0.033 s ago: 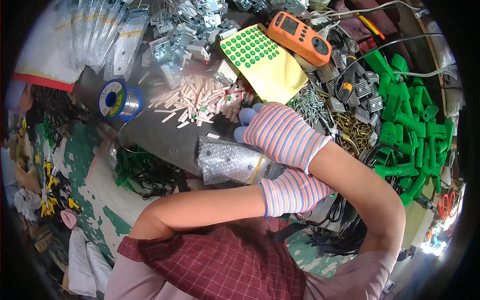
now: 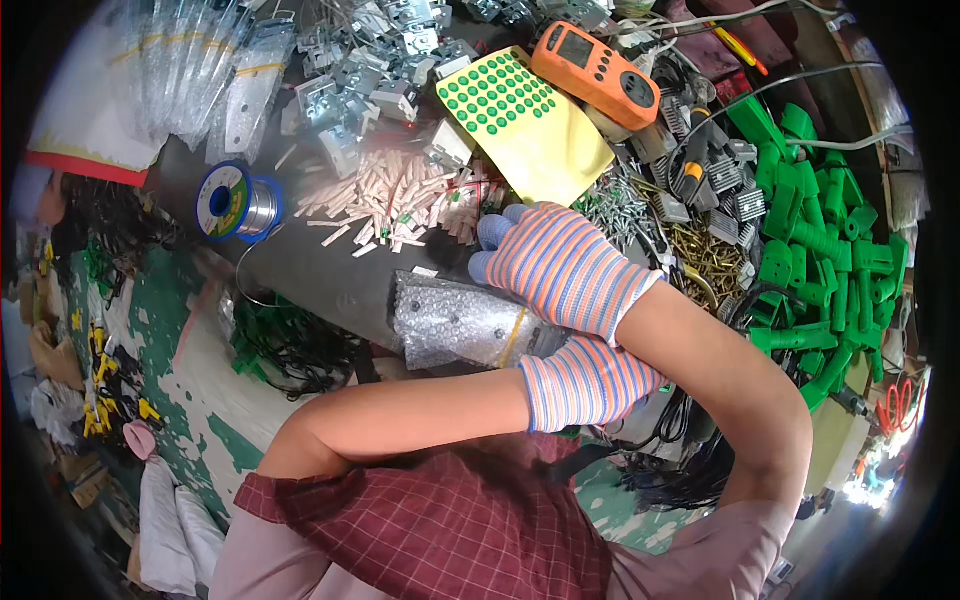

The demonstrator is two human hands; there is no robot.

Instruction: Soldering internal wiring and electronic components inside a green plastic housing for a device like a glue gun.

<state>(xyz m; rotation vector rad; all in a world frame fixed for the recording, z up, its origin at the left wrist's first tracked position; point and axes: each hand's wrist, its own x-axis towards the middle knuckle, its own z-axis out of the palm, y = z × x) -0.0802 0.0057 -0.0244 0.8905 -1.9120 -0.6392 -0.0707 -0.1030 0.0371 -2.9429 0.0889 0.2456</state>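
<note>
Your right hand [image 2: 565,265], in a striped knit glove, lies flat and palm down on the near end of a bubble-wrap bundle [image 2: 465,322]. The fingers are loosely together and point away from you toward the pile of pale pink sticks [image 2: 400,200]. It presses on the bundle and does not pinch it, as far as the back of the glove lets you see.

Your left hand [image 2: 585,380] sits just under and nearer to you than the right wrist, forearms crossed. Its fingers are hidden beneath the right arm, so you cannot tell whether it is spread or gripping anything.

The bundle is the thing that matters. It lies on the dark table [image 2: 310,265] with its long axis running crosswise, stretching out to the left from under your right palm, with a yellow band [image 2: 513,335] around it close to the hand. Most of its length is therefore to the left of both hands. The right hand touches it, and the left is just beside its banded end.

Beyond your right fingertips lie the yellow sheet of green dots [image 2: 525,120] and the orange meter [image 2: 595,72]. Green plastic parts [image 2: 820,250] are heaped well off to the right.
</note>
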